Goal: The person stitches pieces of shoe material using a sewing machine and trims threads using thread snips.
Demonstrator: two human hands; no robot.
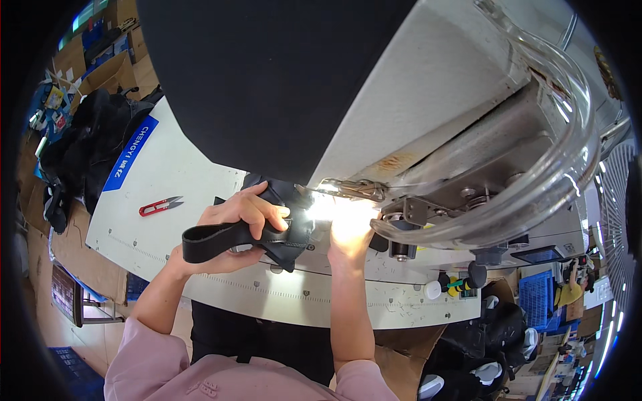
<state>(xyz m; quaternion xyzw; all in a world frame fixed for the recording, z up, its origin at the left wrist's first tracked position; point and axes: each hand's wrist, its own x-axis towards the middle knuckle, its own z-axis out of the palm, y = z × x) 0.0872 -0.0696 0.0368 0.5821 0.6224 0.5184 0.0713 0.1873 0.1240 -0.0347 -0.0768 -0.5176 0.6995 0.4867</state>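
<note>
Left hand (241, 220) has its fingers curled tight around a black leather piece with a strap (231, 239), held on the white sewing table (167, 174) just left of the sewing machine head (428, 113). Right hand (351, 230) lies flat under the machine's lamp glare; whether its fingers grip anything cannot be told. 1 red thread snip (159, 206) lies on the table, well left of the machine. Beyond, a pile of black pieces (87, 147) sits at the table's far-left edge.

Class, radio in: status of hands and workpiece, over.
Left hand grips black strap piece. Right hand presses beside it under sewing machine. Red snips lie clear.
</note>
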